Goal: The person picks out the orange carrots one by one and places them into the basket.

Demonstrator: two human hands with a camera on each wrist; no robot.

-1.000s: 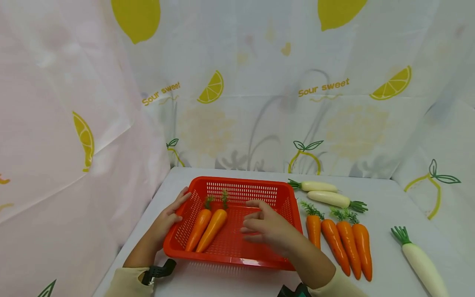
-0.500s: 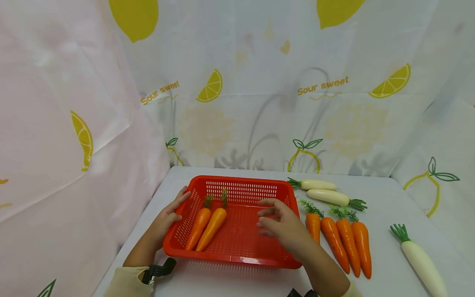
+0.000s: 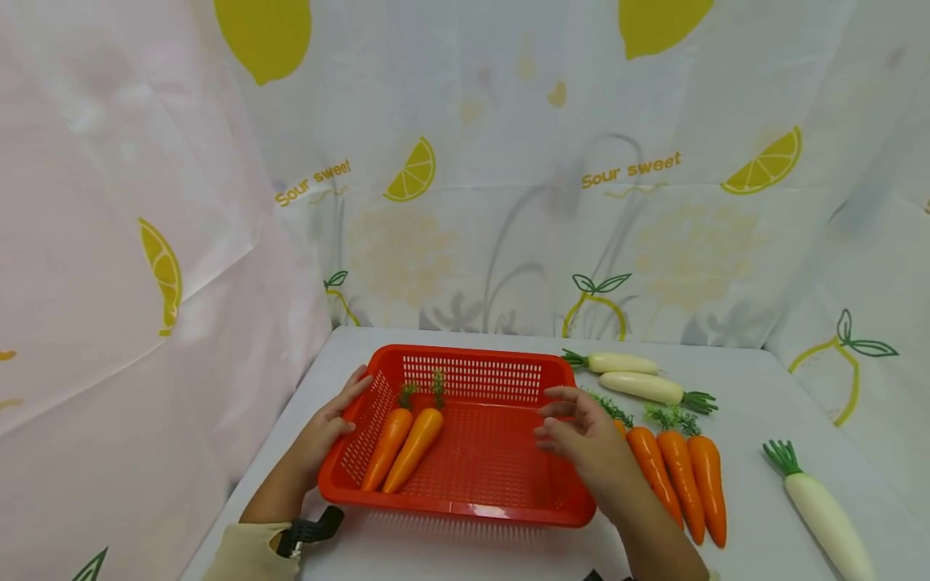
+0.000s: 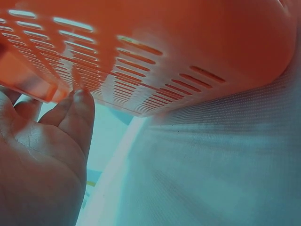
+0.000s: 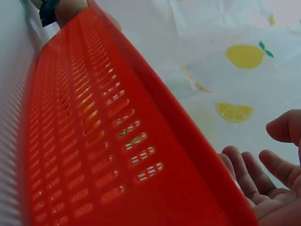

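In the head view, the left hand point(image 3: 325, 428) rests on the left rim of a red basket point(image 3: 454, 507). The left wrist view shows its fingers point(image 4: 77, 113) against the slotted wall point(image 4: 225, 37). Two orange carrots, one point(image 3: 389, 445) beside the other point(image 3: 416, 449), lie in the basket's left part. Above the basket's right rim hovers the right hand point(image 3: 592, 444), fingers loosely bent and holding nothing. In the right wrist view, that hand point(image 5: 277, 183) is beyond the basket's rim point(image 5: 183, 122).
Right of the basket lie several carrots point(image 3: 679, 476), one partly hidden by the right hand. Behind them are two white radishes, one point(image 3: 623, 363) behind the other point(image 3: 643, 387). A third radish point(image 3: 828, 516) lies at the far right. A printed cloth point(image 3: 465, 242) hangs behind the table.
The right hand has moved rightward, from over the basket's middle to its right rim. The left hand and the two carrots in the basket stay where they were.
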